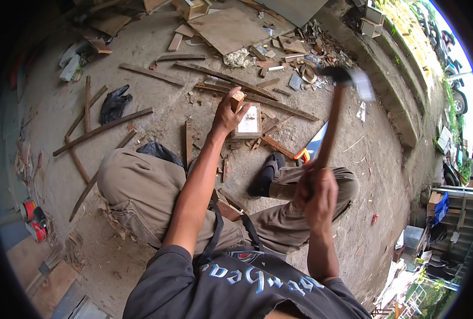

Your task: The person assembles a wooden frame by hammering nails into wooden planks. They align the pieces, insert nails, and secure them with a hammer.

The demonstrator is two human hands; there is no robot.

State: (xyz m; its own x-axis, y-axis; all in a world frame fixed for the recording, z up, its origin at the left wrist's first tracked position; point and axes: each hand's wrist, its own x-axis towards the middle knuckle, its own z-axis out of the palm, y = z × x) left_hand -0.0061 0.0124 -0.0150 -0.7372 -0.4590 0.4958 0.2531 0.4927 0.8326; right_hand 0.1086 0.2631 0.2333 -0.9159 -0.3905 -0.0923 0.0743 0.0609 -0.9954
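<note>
Over the right leg: right hand, fingers closed tight round the hammer. Handle points away from the person, leaning right; head at far end, blurred. Saw on the ground, past the leg, partly hidden by the hammer. Farther out: left hand, fingers bent round the block, thumb on its right side, gap only as wide as the block. Block sits ahead-left of the right hand, well apart from the hammer head. Left hand is nearer, already on it. Pale end up; long axis foreshortened, looks near upright. Box just beside it; can't tell if touching. Beyond: planks, board.
</note>
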